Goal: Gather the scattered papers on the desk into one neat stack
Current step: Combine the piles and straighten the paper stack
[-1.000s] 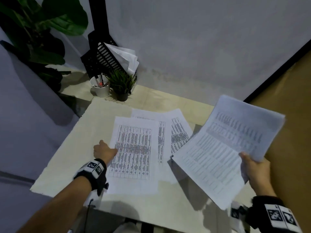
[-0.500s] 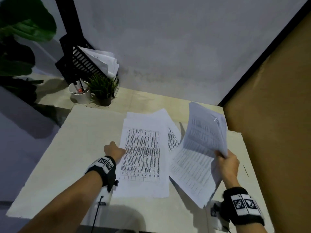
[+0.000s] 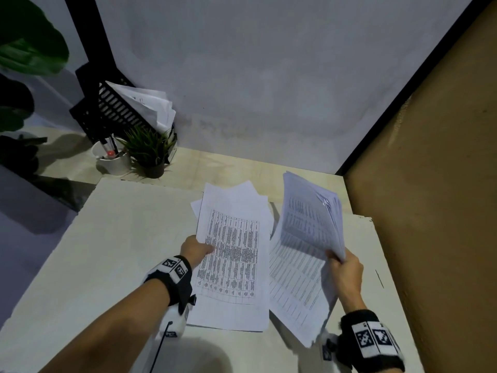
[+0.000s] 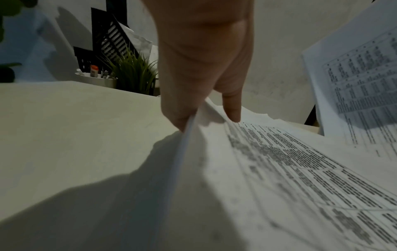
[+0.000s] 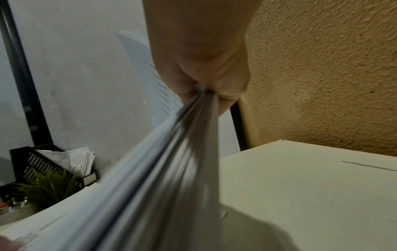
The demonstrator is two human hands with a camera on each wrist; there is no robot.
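Pinching the printed sheets [image 3: 231,254] by their left edge and now lifting that edge off the surface [image 3: 113,238], the left hand [image 3: 195,250] readies them for joining the sheaf [image 3: 309,232] that the right hand [image 3: 345,273] grips, now tilted upright just beside them.

1. Dim overall, cool grey cast; light from above/behind — arm shadows fall fwd on the bench [image 3: 113,238].
2. Head view: wide-angle bend at edges, wall lines curve.
3. Left wrist view: printed sheets [image 4: 290,169] blur toward the lens, dark shadow under the lifted edge.
4. Right wrist view: held stack [image 5: 163,169] motion-smeared — grainy.
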